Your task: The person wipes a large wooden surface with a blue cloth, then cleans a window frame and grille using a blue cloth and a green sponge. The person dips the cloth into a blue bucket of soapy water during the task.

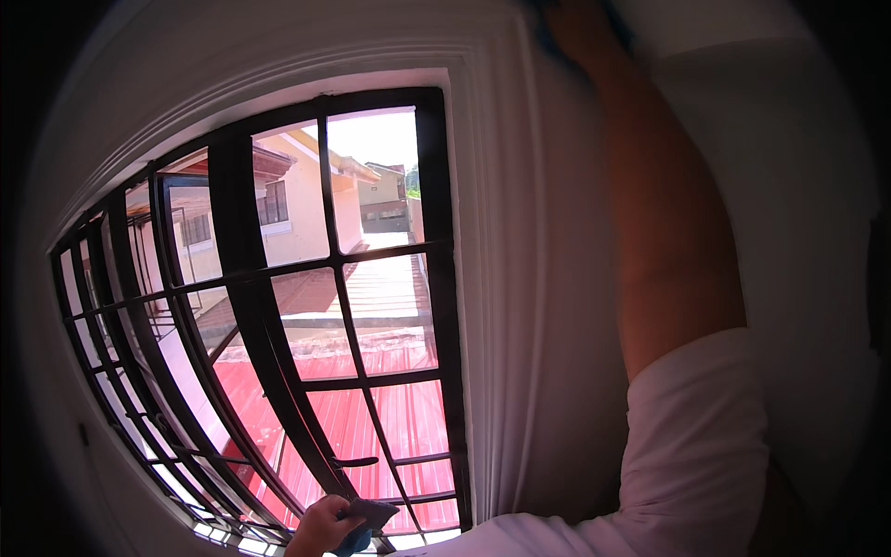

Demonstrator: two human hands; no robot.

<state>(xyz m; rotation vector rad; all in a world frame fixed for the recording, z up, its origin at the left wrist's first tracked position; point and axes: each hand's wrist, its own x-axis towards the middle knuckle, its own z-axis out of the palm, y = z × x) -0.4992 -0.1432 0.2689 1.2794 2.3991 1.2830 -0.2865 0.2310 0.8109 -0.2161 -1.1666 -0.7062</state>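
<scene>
My right arm, in a white sleeve, reaches up along the wall. At the top edge of the view my right hand (574,28) is on a blue cloth (550,38), against the upper wall beside the window casing; it is dim, blurred and partly cut off. Low in the view, in front of the window, my left hand (324,522) grips a flat dark grey piece (376,514), perhaps a sponge or pad. Something blue (353,542) shows just beneath that hand, and whether it is held too I cannot tell.
A window with a black metal grille (337,257) fills the left side, set in moulded white casing (491,278). A dark handle (355,461) juts out near its bottom. Red metal roofing (411,418) and houses lie outside. Pale wall (571,278) runs right of the casing.
</scene>
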